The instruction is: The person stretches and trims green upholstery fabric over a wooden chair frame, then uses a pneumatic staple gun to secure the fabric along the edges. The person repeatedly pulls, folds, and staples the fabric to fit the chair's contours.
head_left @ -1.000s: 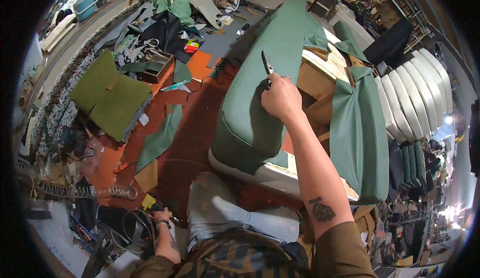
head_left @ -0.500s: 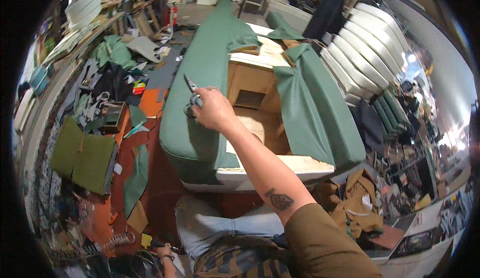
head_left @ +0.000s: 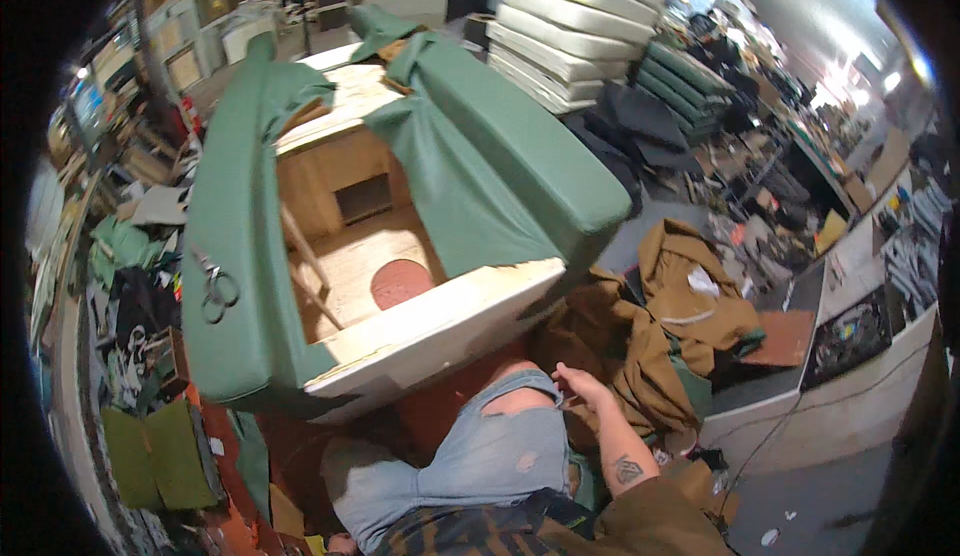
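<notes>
A pair of scissors lies on the green upholstered side of a large furniture frame, away from both hands. My right hand is beside my right thigh, near the torn knee of my jeans. Its fingers are loosely bent and apart, and I see nothing held in them. Just a sliver of my left hand shows at the lower edge; its fingers are hidden. Loose green covering drapes over the frame's right side. The bare wooden front edge faces me.
Crumpled brown fabric lies at right, close to my right hand. White cushions are stacked behind the frame, with folded green pieces nearby. An olive folded pad rests at left. A cable hangs at right.
The scissors, earlier in my right hand, now lie on the green side. That hand has drawn back to my right thigh. My view has swung right, and my left hand has nearly left it.
</notes>
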The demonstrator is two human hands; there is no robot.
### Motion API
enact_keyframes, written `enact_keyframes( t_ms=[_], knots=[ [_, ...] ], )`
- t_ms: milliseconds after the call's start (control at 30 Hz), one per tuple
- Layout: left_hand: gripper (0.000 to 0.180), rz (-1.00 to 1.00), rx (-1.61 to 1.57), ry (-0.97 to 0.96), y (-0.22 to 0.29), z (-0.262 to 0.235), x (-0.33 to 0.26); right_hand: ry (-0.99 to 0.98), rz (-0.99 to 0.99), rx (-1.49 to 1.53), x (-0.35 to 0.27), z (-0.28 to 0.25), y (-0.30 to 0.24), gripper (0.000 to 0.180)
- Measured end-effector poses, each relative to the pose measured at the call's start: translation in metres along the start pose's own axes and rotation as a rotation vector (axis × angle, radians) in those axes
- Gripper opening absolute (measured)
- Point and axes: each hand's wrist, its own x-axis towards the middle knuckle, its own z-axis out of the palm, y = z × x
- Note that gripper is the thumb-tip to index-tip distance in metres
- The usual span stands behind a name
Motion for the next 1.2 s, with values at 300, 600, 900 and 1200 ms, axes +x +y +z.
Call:
enact_keyframes(
  t_ms=[300,600,900,1200],
  knots=[
    [0.032,0.576,0.823,0.081,0.064,-0.085,0.033,-0.79,0.031,0.974,0.041,0.091,0.092,0.078],
    [0.031,0.605,1.078,0.201,0.076,-0.069,0.021,-0.911,-0.25,0.872,0.017,0.054,-0.008,0.084],
    [0.041,0.261,0.518,-0.046,0.04,-0.069,-0.008,0.125,-0.277,0.725,0.051,0.016,0.027,0.051],
    [0.037,0.567,1.027,0.03,0.067,-0.112,0.013,0.501,-0.743,-0.738,0.092,0.123,0.041,0.053]
  ],
)
